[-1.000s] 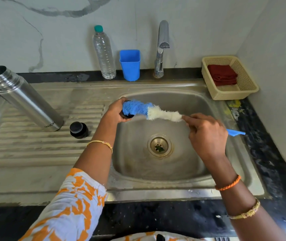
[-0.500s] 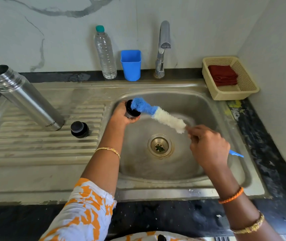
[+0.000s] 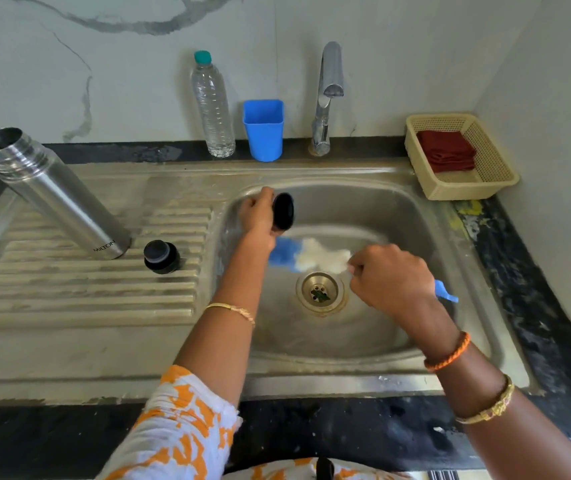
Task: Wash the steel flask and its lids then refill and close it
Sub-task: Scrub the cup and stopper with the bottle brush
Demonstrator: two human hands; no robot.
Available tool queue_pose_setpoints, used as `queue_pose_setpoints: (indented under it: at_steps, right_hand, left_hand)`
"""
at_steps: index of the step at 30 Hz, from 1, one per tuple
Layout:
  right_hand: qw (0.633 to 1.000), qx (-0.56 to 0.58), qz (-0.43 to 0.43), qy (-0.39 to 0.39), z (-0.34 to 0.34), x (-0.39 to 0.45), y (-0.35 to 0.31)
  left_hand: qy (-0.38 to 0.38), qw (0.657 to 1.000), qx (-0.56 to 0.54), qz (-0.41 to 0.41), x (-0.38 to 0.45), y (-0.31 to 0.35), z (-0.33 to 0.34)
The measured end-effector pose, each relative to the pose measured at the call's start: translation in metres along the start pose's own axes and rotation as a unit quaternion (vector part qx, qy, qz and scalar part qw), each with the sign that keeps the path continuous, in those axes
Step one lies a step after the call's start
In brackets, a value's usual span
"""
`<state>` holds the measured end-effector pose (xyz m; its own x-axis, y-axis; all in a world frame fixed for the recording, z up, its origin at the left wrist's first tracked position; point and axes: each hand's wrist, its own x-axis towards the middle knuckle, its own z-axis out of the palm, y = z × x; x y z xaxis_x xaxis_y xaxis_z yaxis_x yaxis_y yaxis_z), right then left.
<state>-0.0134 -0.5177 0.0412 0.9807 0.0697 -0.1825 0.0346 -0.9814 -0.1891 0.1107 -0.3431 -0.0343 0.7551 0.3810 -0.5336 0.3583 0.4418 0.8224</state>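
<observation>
**Lid and brush held over the sink bowl**

Above the middle of the frame, the left hand [image 3: 258, 214] is closed around a black lid [image 3: 283, 211], holding it over the upper left part of the steel sink [image 3: 415, 209] bowl. The lid's dark round face is turned toward the right of the frame. Just below it, the right hand [image 3: 389, 278] grips the handle of a bottle brush [image 3: 306, 256], fingers wrapped tight. The brush's blue and white bristles are blurred and lie across the bowl beneath the lid, apart from it, with the blue handle tip poking out past the hand toward the right. The drain [image 3: 320, 292] sits directly under the brush, at centre frame.

At the left of the frame, the steel flask [image 3: 57, 194] stands open-mouthed on the ribbed draining board [image 3: 79, 289]; through the wide lens it appears to lean toward the upper left. A second black lid [image 3: 161, 257] rests on the board just beside the flask's base, between it and the bowl.

Along the back ledge stand a clear plastic bottle [image 3: 213, 109] with a green cap, a blue cup [image 3: 263, 129] just beside it, and the tap [image 3: 327, 98]. In the upper right corner a cream basket [image 3: 499, 171] holds a folded red cloth [image 3: 447, 150].
</observation>
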Motion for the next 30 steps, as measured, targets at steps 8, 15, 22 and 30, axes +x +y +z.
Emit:
queue_pose_setpoints:
  at_steps: [8, 15, 22, 30]
  right_hand:
    - [0.989, 0.065, 0.12, 0.054, -0.004, -0.006, 0.018]
    - [0.992, 0.061, 0.045, 0.104, -0.004, -0.018, 0.012]
    - [0.848, 0.495, 0.118, -0.15, 0.0, 0.013, 0.036]
    - [0.939, 0.341, -0.02, 0.031, 0.021, 0.005, 0.023]
  left_hand:
    - [0.002, 0.999, -0.009, 0.036, 0.007, 0.021, 0.007]
    - [-0.017, 0.999, -0.006, -0.029, 0.009, 0.007, -0.004]
    - [-0.11, 0.993, 0.009, -0.032, 0.003, 0.014, -0.003]
    - [-0.149, 0.983, -0.096, -0.04, 0.001, 0.029, -0.001]
